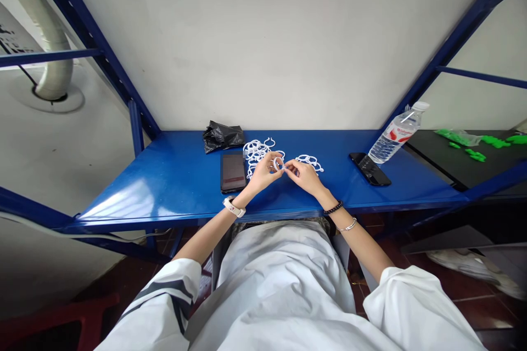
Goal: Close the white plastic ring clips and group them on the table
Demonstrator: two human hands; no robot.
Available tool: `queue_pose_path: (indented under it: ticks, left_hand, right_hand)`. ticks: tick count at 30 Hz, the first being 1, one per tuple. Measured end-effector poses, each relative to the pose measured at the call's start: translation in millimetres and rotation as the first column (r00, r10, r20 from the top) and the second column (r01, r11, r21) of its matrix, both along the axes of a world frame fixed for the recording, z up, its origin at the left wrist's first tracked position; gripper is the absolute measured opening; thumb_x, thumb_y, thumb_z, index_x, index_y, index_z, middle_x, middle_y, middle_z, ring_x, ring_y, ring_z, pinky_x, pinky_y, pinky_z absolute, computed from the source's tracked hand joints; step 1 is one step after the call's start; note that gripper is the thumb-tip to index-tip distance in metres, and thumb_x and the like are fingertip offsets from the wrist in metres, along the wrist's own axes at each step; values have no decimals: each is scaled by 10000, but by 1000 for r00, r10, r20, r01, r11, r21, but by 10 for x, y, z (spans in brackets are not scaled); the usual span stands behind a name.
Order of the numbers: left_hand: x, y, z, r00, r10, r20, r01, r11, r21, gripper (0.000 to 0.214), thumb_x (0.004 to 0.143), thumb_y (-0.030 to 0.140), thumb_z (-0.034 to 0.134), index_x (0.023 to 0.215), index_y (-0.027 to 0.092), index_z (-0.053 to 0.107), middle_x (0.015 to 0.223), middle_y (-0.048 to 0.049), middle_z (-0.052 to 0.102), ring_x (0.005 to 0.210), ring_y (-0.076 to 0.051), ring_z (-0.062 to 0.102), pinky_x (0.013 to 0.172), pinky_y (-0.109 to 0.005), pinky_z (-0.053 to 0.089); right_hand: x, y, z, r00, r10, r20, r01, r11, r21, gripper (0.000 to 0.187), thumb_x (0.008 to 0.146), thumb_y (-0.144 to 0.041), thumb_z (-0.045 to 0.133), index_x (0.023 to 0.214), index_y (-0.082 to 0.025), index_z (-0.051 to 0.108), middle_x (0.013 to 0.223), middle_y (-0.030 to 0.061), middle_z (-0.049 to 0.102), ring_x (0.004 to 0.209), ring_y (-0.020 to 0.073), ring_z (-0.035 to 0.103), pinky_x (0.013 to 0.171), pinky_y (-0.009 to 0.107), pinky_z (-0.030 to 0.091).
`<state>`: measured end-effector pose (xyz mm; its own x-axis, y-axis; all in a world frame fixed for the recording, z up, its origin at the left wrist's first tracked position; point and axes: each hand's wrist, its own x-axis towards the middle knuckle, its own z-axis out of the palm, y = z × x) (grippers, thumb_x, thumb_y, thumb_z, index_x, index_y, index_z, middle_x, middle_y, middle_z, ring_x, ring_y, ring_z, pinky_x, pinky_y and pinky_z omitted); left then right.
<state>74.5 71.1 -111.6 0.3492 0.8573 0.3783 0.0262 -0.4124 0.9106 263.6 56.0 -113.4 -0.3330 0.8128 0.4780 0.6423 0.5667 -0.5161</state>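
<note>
A small white plastic ring (278, 163) is held up between my two hands, just over the blue table. My left hand (264, 172) has its fingers closed around the ring's left side. On the other side my right hand (302, 173) pinches the ring's right edge with thumb and finger; the exact spot of the pinch is too small to make out. Behind my left hand lies a heap of similar white rings (257, 149), partly hidden by it. Several more white rings (312, 161) rest in a smaller group beyond my right hand.
A dark tablet (233, 172) lies left of my left hand, a crumpled black plastic bag (223, 136) behind it. To the right are a black phone (369, 169) and a water bottle (397, 134). Green pieces (475, 154) lie on a dark surface further right. Blue frame posts flank the table (173, 175).
</note>
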Motion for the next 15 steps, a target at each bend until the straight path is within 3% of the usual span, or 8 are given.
queue_pose_path:
  ticks: [7,15]
  left_hand:
    - [14,-60,58,998,-43,47,45,998,-38,585,793,393,728,1300,176,534,1003,-63,646,789,-119,605,737,-254,524]
    - [20,-74,71,999,-15,41,17,998,-58,610,804,460,733,1309,161,566,923,-54,646,795,-130,605,710,-238,500]
  right_hand:
    - [5,15,-3,995,43,-87,-49,997,-65,235,985,-426,508,997,-217,615,763,50,717,641,187,651,626,297,486]
    - [8,-30,33,991,53,-121,-56,998,-22,341,1011,-535,434,994,-225,576,684,36,687,587,194,644,603,305,474]
